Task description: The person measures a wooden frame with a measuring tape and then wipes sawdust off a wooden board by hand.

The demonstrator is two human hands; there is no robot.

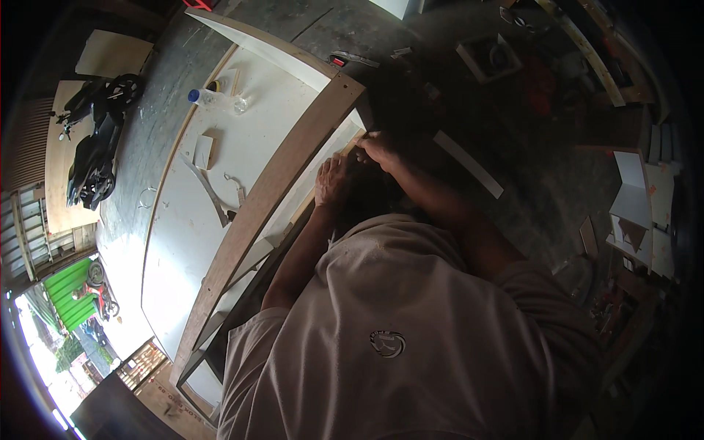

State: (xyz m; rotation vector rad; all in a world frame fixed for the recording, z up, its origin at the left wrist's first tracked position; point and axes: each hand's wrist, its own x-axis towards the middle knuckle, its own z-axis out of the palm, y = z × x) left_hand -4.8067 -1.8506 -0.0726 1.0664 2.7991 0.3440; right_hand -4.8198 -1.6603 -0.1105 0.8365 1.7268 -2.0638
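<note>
Left hand [331,180] at eleven o'clock, right hand [379,149] at twelve, maybe fitting wooden frame [273,183]; next needing steady hold; can't tell if fingers [325,170] pinching.

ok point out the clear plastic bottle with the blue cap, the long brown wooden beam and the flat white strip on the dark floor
Clear bottle [221,100]: head view, middle of its side
Brown beam [265,193]: head view, middle of its length
White strip [470,166]: head view, middle of its face
</note>
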